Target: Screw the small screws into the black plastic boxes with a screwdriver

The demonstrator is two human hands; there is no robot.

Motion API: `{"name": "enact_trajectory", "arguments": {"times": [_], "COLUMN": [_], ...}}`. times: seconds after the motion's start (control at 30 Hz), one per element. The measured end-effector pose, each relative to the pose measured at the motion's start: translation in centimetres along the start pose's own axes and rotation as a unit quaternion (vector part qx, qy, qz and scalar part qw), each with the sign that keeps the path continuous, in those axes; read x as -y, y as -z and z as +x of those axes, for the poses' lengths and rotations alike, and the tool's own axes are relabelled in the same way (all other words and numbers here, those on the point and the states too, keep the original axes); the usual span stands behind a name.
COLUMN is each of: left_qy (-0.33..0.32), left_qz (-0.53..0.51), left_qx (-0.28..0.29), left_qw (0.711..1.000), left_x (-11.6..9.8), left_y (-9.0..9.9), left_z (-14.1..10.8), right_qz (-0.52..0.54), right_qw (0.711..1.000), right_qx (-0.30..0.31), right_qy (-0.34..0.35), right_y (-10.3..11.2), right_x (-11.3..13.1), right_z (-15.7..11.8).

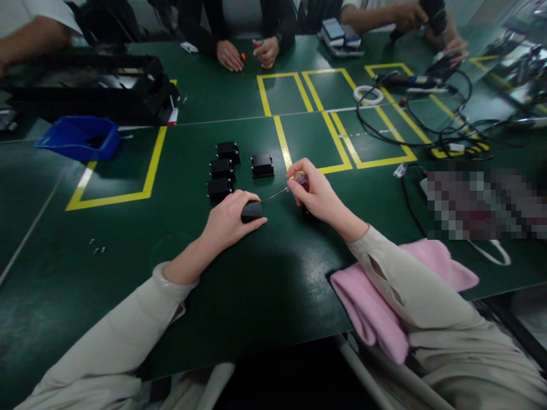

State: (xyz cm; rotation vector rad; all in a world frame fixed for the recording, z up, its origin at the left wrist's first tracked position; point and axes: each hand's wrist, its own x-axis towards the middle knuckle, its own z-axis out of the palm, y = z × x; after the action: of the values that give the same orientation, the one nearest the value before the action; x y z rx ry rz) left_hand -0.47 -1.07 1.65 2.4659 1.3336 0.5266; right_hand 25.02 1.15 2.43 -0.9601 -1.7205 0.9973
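My left hand (pixel 233 219) is closed around a small black block (pixel 252 212) on the green table. A screwdriver (pixel 298 180) with a purplish handle is pinched in my right hand (pixel 310 191), its thin shaft running left to the block. Part of something dark shows beneath my right hand, too hidden to make out. Just beyond my left hand, several black blocks (pixel 221 168) stand in a column, the nearest close to my fingers. Another black block (pixel 262 165) sits to the right of that column.
A blue scoop-shaped bin (pixel 81 139) and stacked black trays (pixel 123 85) lie at the left, small screws (pixel 99 249) nearer me. A pink cloth (pixel 371 307) lies under my right forearm. Cables (pixel 427 119) tangle at the right. Other people's hands (pixel 248 54) rest across the table (pixel 273 285).
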Motion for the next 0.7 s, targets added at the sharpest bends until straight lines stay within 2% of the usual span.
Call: {"name": "enact_trajectory", "arguments": {"times": [0.23,0.7], "left_qy": [0.004,-0.007], "left_qz": [-0.008,-0.004], "left_qx": [0.017,0.006], "left_qw": [1.000,1.000], "left_x": [-0.02,0.09], "left_y": [0.32,0.16], "left_z": [0.08,0.00], "right_qz": [-0.006,-0.013], "right_qw": [1.000,1.000], "right_qx": [-0.004,0.009], "right_qy": [-0.020,-0.002], "right_y": [-0.06,-0.02], "right_x": [-0.20,0.32], "right_z": [0.01,-0.07]}}
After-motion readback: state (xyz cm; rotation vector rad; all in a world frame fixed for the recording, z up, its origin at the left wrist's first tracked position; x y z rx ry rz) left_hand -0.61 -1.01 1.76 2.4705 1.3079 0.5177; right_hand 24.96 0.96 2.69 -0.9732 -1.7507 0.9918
